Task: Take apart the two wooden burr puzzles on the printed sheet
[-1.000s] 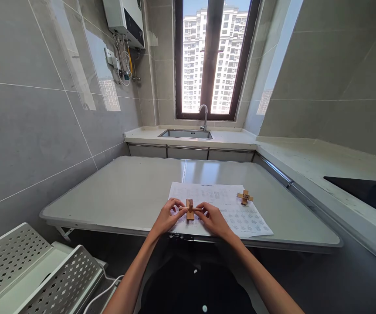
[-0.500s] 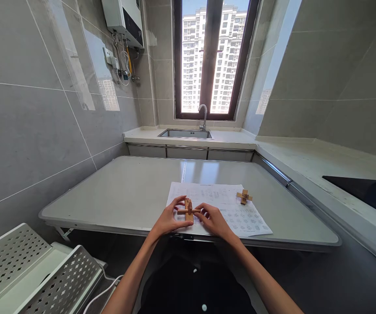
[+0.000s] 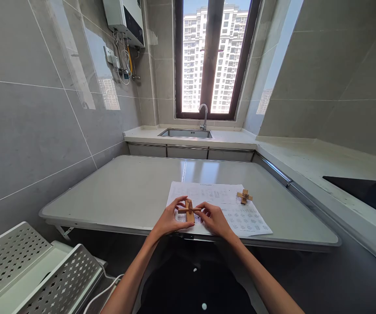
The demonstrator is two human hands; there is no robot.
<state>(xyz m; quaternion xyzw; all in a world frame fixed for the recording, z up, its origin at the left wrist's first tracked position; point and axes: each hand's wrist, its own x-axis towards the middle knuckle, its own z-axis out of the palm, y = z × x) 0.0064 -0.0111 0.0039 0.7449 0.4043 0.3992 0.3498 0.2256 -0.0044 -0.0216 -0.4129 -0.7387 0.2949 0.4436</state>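
Note:
A small wooden cross-shaped puzzle [image 3: 189, 210] is held between both my hands just above a printed paper sheet [image 3: 240, 216] near the table's front edge. My left hand [image 3: 170, 218] pinches its left side, thumb and fingers closed on the wood. From the other side my right hand [image 3: 214, 218] grips the crossbar end. A second, assembled wooden puzzle piece [image 3: 244, 196] lies on the sheet's far right corner, apart from both hands.
The grey table [image 3: 125, 192] runs to a counter with a sink [image 3: 186, 133] and tap under the window. A dark cooktop [image 3: 364, 192] sits on the right counter. White perforated racks [image 3: 34, 270] stand low at my left.
The crossbar piece has come to sit level across the upright piece, and both hands have shifted slightly closer around it. The second puzzle has not moved.

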